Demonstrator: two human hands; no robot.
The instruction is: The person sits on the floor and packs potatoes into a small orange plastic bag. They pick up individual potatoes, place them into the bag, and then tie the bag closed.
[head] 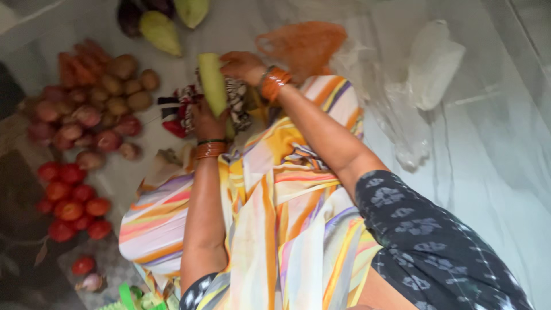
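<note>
A long pale green gourd (pixel 213 80) stands out over my striped lap, held in both hands. My left hand (pixel 208 121) grips its near end from below, with orange bangles on the wrist. At the far end my right hand (pixel 244 65) rests on it, fingers curled over the top. A patterned cloth (pixel 236 103) lies bunched right under and beside the gourd.
On the floor at left lie piles of red tomatoes (pixel 72 209), onions (pixel 74 129), potatoes (pixel 123 86) and carrots (pixel 80 63). Green gourds and a dark eggplant (pixel 129 16) lie at the top. An orange net bag (pixel 303 43) and clear plastic bags (pixel 427 69) lie at right.
</note>
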